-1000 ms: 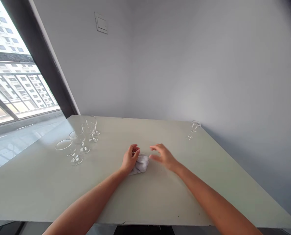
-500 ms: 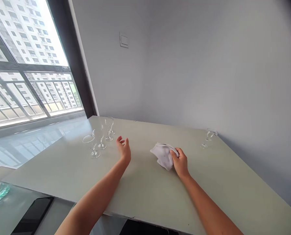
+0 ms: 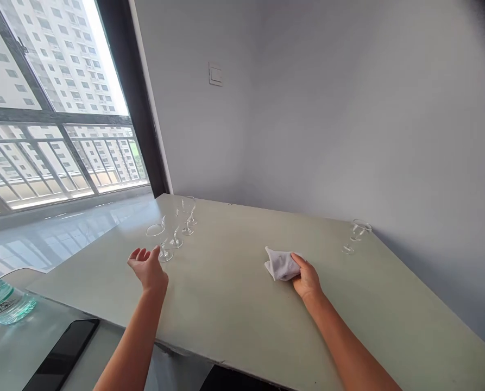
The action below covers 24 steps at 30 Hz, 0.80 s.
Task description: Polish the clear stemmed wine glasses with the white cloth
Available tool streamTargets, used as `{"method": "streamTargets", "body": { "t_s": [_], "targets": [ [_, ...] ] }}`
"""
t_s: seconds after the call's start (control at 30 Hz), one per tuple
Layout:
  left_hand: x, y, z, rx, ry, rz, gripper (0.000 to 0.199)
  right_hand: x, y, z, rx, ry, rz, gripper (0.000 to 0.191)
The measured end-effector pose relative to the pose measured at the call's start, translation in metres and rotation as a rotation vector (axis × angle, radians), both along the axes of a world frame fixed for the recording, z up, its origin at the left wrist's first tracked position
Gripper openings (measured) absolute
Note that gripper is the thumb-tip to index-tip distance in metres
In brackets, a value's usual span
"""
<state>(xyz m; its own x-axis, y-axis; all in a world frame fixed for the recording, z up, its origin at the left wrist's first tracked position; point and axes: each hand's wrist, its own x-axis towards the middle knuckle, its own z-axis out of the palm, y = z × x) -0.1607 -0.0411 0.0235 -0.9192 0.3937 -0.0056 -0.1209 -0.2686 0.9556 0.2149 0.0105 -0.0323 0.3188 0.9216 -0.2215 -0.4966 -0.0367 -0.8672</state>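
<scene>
A folded white cloth [image 3: 282, 265] is pinched in my right hand [image 3: 306, 276], above the middle of the pale table [image 3: 234, 315]. My left hand [image 3: 147, 267] has its fingers apart and slightly curled, with nothing in them; it is beside the nearest stemmed glass [image 3: 156, 232]. Several clear stemmed glasses [image 3: 175, 231] stand in a row at the table's left. Another clear glass [image 3: 359, 231] is alone near the right edge, by the wall.
A black phone [image 3: 65, 353] and a greenish clear container [image 3: 10, 304] lie on a lower glass surface at bottom left. Walls [image 3: 327, 119] border the table's back and right. A window [image 3: 55, 117] is at left.
My left hand has moved left and toward me, closer to the nearest glass. The cloth in my right hand looks more compact. The whole view has shifted slightly.
</scene>
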Motion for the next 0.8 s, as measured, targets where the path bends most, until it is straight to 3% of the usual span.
{"method": "streamTargets", "body": {
  "t_s": [0.1, 0.17, 0.27, 0.37, 0.5, 0.6, 0.67, 0.8],
  "targets": [
    [-0.022, 0.008, 0.002, -0.148, 0.031, -0.250, 0.077, -0.004, -0.002, 0.004, 0.023, 0.113, 0.045, 0.026],
    [-0.032, 0.017, 0.002, -0.178, 0.077, -0.356, 0.077, -0.007, -0.005, 0.009, 0.025, 0.147, 0.076, 0.029],
    [-0.044, 0.029, -0.001, -0.174, 0.121, -0.408, 0.066, -0.011, -0.012, 0.019, 0.020, 0.126, 0.137, 0.031],
    [-0.043, 0.028, -0.004, -0.185, 0.148, -0.370, 0.060, -0.014, -0.019, 0.027, 0.005, 0.096, 0.218, 0.029],
    [-0.005, 0.016, 0.000, -0.115, 0.372, -0.329, 0.062, -0.019, -0.019, 0.029, -0.010, 0.071, 0.266, 0.025],
    [0.042, 0.017, 0.004, -0.086, 0.646, -0.527, 0.058, -0.021, -0.017, 0.025, 0.041, 0.008, 0.223, 0.026],
    [0.073, 0.026, 0.004, -0.119, 0.817, -0.667, 0.054, -0.019, -0.017, 0.024, 0.083, -0.129, 0.140, 0.025],
    [0.123, 0.047, -0.002, -0.227, 1.130, -0.836, 0.055, -0.011, -0.023, 0.025, 0.203, -0.670, -0.169, 0.021]
  ]
}}
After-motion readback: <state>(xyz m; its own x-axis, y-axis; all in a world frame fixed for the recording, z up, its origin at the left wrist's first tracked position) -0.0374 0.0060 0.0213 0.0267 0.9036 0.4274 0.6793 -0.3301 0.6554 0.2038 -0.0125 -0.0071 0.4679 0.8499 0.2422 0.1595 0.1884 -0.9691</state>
